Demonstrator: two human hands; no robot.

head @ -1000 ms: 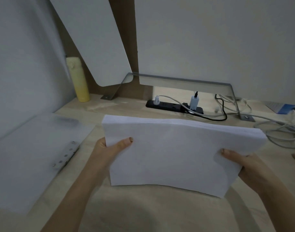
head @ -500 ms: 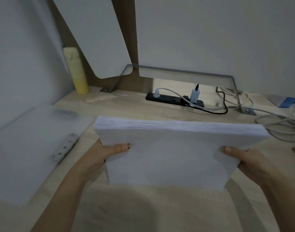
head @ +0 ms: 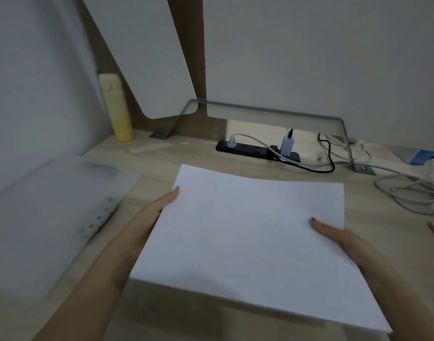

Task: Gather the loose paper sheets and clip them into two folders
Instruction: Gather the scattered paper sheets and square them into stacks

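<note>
White paper stack [head: 248,237]: held between both hands above the middle of the pale wooden surface [head: 161,156], top sheet facing up. Its near edge is lifted, with a shadow under it, and its far edge dips toward the surface.
Left hand [head: 159,210]: grips the stack's left edge. One straight digit lies along that edge, pointing far; the other fingers are hidden under the sheets.
Right hand [head: 334,236]: pinches the stack's right edge, thumb lying on top of the top sheet and fingers hidden beneath.
Folder [head: 51,217]: translucent and frosted, lying open and flat at the left of the surface, apart from the stack and just beside the left forearm.
Clip strip [head: 97,219]: metal bar with rivets along the folder's right side, holding no sheets.
Far left: yellow bottle [head: 116,107] standing upright against the wall.
Far middle: black power strip [head: 257,151] with a white charger [head: 286,143] plugged in, under a grey metal bracket [head: 260,110].
Right: loose grey cables [head: 408,193] coiled on the surface, well apart from the stack.
</note>
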